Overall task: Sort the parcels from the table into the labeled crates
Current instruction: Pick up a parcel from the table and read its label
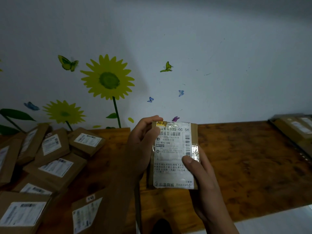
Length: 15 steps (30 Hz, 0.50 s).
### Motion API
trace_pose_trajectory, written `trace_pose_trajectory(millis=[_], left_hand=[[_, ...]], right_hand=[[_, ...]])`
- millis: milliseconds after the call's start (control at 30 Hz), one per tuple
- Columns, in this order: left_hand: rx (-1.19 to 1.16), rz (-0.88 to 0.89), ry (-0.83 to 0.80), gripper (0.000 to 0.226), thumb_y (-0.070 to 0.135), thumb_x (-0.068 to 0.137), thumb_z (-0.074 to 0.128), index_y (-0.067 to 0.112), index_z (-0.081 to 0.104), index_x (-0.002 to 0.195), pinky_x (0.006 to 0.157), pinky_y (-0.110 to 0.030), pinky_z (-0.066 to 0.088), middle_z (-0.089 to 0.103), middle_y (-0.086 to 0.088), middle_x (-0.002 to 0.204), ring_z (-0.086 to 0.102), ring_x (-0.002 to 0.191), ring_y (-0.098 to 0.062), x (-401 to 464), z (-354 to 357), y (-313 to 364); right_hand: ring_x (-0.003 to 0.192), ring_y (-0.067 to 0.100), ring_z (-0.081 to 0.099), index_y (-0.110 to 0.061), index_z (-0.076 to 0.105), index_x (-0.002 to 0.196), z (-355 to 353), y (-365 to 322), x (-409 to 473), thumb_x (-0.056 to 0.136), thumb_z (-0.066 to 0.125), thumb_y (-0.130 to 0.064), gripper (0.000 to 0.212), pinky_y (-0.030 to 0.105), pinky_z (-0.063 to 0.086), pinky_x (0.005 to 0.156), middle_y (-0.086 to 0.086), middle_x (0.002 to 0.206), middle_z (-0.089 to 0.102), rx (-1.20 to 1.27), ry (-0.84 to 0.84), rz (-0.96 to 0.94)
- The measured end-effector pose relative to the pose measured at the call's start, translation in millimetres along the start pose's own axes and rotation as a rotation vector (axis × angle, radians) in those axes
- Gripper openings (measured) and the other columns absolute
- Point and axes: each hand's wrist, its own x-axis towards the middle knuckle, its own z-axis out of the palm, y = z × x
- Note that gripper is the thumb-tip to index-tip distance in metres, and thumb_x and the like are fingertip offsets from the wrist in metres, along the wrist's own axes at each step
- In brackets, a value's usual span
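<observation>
I hold a small brown cardboard parcel [173,154] upright in front of me, above the wooden table [244,157], its white shipping label with barcodes facing me. My left hand [141,142] grips its upper left edge, fingers curled over the top corner. My right hand [200,176] holds the lower right side, thumb pressed on the label. Several more brown parcels [55,159] with white labels lie piled on the left part of the table.
At the far right edge of the table stands a crate [293,130] with a parcel inside, only partly in view. A white wall with sunflower and butterfly stickers [108,78] rises behind the table. A pale floor strip [278,222] shows at bottom right.
</observation>
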Motion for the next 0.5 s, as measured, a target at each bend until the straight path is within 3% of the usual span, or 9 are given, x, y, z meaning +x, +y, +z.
trace_pose_trajectory(millis=[100, 233, 500], left_hand=[[-0.002, 0.004, 0.003, 0.024, 0.004, 0.101, 0.048, 0.011, 0.062, 0.119, 0.066, -0.02, 0.055, 0.071, -0.006, 0.096, 0.068, 0.081, -0.012, -3.6, -0.1, -0.1], [-0.035, 0.013, 0.011, 0.037, 0.021, 0.087, 0.052, 0.013, 0.061, 0.122, 0.068, -0.024, 0.056, 0.072, -0.007, 0.099, 0.069, 0.086, -0.017, -6.2, -2.3, -0.8], [-0.065, 0.03, -0.021, 0.041, 0.021, 0.088, 0.05, 0.012, 0.058, 0.127, 0.074, -0.028, 0.057, 0.073, -0.007, 0.105, 0.071, 0.095, -0.022, -11.4, -6.8, 0.9]], right_hand=[[0.114, 0.031, 0.069, -0.029, 0.048, 0.146, 1.5, -1.9, -2.3, 0.067, 0.076, -0.045, 0.086, 0.057, 0.055, 0.095, 0.007, 0.129, 0.069, 0.011, -0.008, 0.0], [0.114, 0.031, 0.069, -0.028, 0.049, 0.146, 4.3, -4.0, -3.9, 0.068, 0.075, -0.043, 0.083, 0.054, 0.057, 0.092, 0.007, 0.129, 0.069, 0.017, -0.026, -0.003], [0.114, 0.031, 0.069, -0.026, 0.051, 0.144, 10.0, -6.9, -8.4, 0.073, 0.075, -0.037, 0.075, 0.043, 0.061, 0.086, 0.008, 0.128, 0.069, 0.025, -0.035, -0.023]])
